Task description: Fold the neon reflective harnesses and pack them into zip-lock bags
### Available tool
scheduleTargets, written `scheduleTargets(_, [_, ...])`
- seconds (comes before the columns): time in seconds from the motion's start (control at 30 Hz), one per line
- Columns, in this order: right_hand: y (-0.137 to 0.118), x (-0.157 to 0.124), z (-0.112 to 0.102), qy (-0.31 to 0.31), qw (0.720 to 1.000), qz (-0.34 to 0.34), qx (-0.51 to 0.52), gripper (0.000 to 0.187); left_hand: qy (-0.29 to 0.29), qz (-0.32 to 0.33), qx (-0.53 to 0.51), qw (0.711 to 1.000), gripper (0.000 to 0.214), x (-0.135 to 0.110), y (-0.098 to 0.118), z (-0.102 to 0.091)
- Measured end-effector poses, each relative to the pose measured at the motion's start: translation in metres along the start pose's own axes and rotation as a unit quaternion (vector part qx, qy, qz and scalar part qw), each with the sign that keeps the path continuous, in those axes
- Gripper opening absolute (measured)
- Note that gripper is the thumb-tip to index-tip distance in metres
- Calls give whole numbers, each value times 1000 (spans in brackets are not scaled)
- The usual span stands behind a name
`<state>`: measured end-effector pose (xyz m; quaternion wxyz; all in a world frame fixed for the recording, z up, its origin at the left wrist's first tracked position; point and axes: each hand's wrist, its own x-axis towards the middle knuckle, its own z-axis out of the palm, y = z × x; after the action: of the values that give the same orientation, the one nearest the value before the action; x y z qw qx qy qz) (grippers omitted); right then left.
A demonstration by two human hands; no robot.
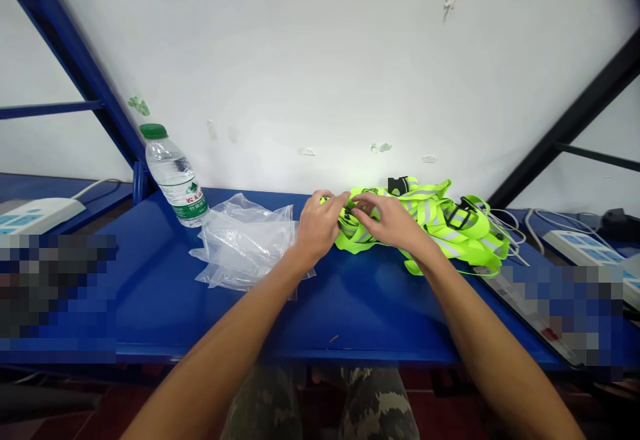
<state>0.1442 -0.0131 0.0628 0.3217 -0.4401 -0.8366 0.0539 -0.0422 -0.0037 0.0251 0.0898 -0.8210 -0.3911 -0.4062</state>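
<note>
A tangled heap of neon-yellow reflective straps (440, 217) with grey stripes and black plastic buckles lies on the blue table. At its left end, my left hand (323, 223) has its fingers closed on a bunched part of the strap. My right hand (385, 217) grips the same bunch from the other side, its fingers bent and the thumb close to the strap. Both hands partly hide what lies between them. Beside my left hand lie clear plastic bags (245, 240), flat and overlapping.
A water bottle with a green cap (173, 177) leans at the back left. White cables (515, 227) run behind the straps at right. Power strips (590, 253) stand at both sides. The white wall (310, 80) closes off the back of the blue table (360, 320).
</note>
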Motion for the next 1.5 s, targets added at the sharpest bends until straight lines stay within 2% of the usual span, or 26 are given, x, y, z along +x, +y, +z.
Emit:
scheduleTargets(0.13, [-1, 0, -8, -3, 998, 20, 65, 38, 23, 47, 15, 999, 52, -1, 7, -1])
scheduleTargets(0.3, [5, -3, -11, 11, 993, 17, 115, 39, 48, 88, 45, 994, 46, -2, 11, -3])
scheduleTargets(0.4, [8, -5, -15, 6, 991, 31, 129, 45, 70, 91, 45, 992, 45, -3, 12, -3])
scheduleTargets(0.57, [6, 1, -28, -31, 966, 59, 251, 37, 80, 75, 9, 994, 42, -4, 14, -2])
scheduleTargets(0.77, [12, 5, -43, -133, 955, 92, 250, 26, 41, 92, 4, 995, 41, -6, 20, -2])
scheduleTargets(0.83, [14, 3, -42, -118, 961, 88, 232, 30, 31, 95, 21, 995, 42, -6, 21, 0])
scheduleTargets(0.93, [9, 1, -34, -61, 983, 86, 152, 35, 18, 91, 53, 994, 44, -5, 21, 4])
scheduleTargets(1.03, [2, 1, -24, -22, 996, 67, 58, 28, 2, 85, 80, 993, 47, -4, 17, 5])
scheduleTargets(1.1, [3, 1, -18, -8, 998, 55, 35, 26, -14, 85, 83, 993, 47, -3, 14, 4])
scheduleTargets(1.23, [12, -1, -17, -11, 994, 72, 86, 30, -25, 68, 74, 995, 45, -3, 13, 1])
scheduleTargets(1.33, [21, -6, -31, -41, 982, 115, 145, 34, -21, 47, 88, 995, 47, -2, 14, -2])
scheduleTargets(1.43, [33, -11, -48, -82, 972, 157, 156, 35, -12, 23, 94, 995, 48, -2, 6, -5])
scheduleTargets(1.47, [38, -11, -52, -70, 970, 168, 163, 35, -4, 6, 89, 996, 48, -2, 1, -6])
scheduleTargets(1.5, [43, -11, -55, -23, 968, 179, 175, 35, 8, -22, 80, 997, 49, -2, -3, -5])
